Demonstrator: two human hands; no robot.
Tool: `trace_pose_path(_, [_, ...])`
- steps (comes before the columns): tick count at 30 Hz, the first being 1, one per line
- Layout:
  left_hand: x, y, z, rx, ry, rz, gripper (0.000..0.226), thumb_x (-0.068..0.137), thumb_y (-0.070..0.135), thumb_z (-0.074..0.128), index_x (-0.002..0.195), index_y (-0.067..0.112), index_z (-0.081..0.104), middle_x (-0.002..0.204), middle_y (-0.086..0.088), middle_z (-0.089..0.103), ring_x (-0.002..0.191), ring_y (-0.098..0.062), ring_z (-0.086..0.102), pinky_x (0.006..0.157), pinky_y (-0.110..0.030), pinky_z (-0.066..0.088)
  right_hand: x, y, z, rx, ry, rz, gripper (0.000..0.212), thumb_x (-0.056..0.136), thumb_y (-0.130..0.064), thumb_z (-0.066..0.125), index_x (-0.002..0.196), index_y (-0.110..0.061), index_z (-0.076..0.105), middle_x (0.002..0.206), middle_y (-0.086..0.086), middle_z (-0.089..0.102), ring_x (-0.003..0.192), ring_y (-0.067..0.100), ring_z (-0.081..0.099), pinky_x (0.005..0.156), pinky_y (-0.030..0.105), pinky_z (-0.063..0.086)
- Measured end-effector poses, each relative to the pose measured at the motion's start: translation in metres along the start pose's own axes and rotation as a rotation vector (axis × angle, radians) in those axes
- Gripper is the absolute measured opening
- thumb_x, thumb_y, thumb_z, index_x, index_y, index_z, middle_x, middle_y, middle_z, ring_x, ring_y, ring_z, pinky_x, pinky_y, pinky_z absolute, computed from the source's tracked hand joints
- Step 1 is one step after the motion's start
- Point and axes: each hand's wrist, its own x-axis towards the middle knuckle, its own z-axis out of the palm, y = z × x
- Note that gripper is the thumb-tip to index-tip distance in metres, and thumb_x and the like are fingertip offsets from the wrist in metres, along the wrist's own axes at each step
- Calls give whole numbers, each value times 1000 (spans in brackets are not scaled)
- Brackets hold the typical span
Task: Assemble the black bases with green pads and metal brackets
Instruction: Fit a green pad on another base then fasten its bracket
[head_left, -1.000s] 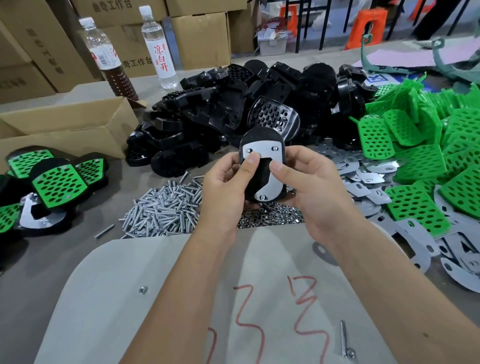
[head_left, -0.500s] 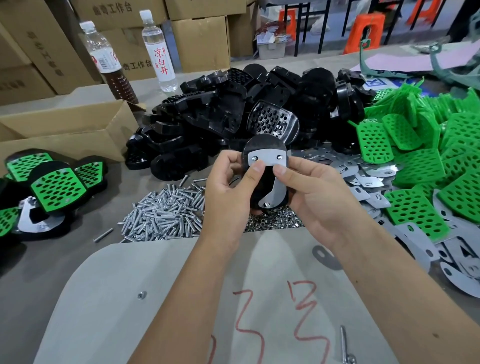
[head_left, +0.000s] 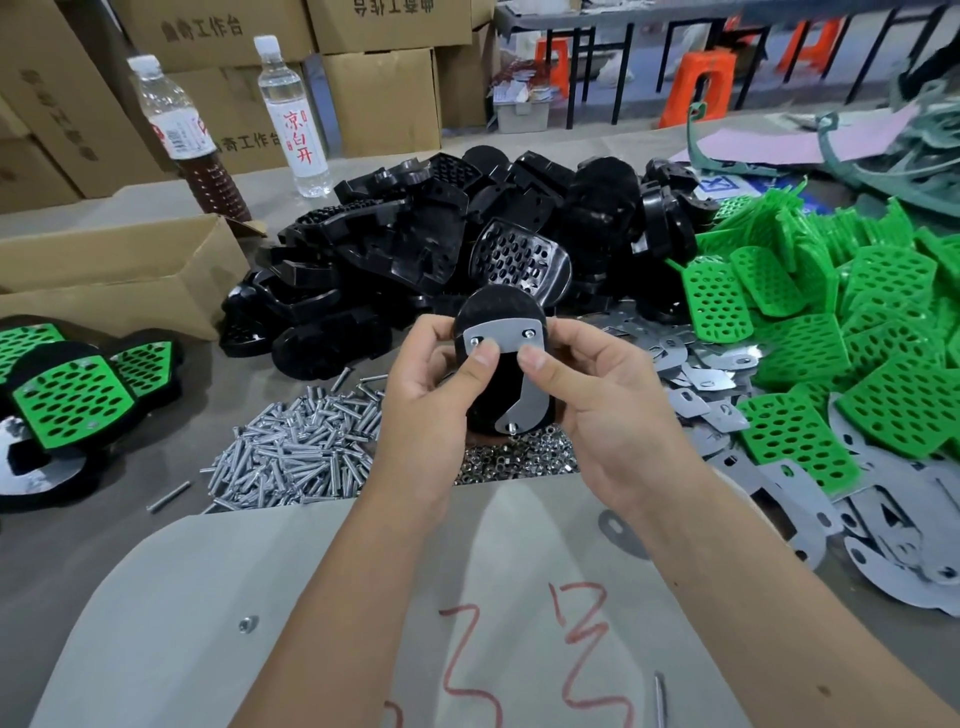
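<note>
Here both hands (head_left: 431, 395) (head_left: 597, 395) pinch the black base (head_left: 498, 312), thumbs pressing the metal bracket (head_left: 511, 338) — loose screws (head_left: 529, 333) could drop if tilted.

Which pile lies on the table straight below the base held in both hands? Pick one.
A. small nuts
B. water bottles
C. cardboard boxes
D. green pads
A: the pile of small nuts sits just under the black base that the left hand and right hand hold, with the screws to its left.
</note>
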Motion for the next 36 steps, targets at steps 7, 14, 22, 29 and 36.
trace_pose_path(7, [-1,-3,8,-3,120,-11,12,94,34,67,99,24,66,92,-2,70,70,-19,68,41,-27,45,0,1,3,-127,5,33,15,101,-15,67,113,-16,77,112,13,77,109,36,72,98,54,57])
trace_pose_path(14, [1,-6,10,131,193,42,11,97,34,72,108,29,73,102,-4,75,96,-28,75,70,-49,64,1,-3,-3,-231,-26,56,10,105,-26,64,113,-29,68,94,8,80,83,26,78,63,35,64])
trace_pose_path(22, [-2,-1,17,611,244,286,8,94,36,64,94,30,68,99,11,65,84,-3,62,77,-24,50,17,-20,-23,114,313,-48,8,107,-16,59,115,-16,61,123,22,72,109,40,74,82,60,63])
trace_pose_path(29, [27,-11,58,1345,-125,423,27,98,31,66,124,25,70,121,5,62,115,-23,41,90,-31,45,24,-25,-50,86,603,-103,6,106,-20,63,111,-23,59,103,8,76,100,29,77,74,46,66])
trace_pose_path(36, [39,-2,59,1466,-138,444,20,97,36,69,111,21,70,105,2,64,107,-25,47,75,-33,34,26,-18,-49,-132,545,-104,10,103,-20,67,101,-29,63,64,-15,71,63,5,71,63,42,66])
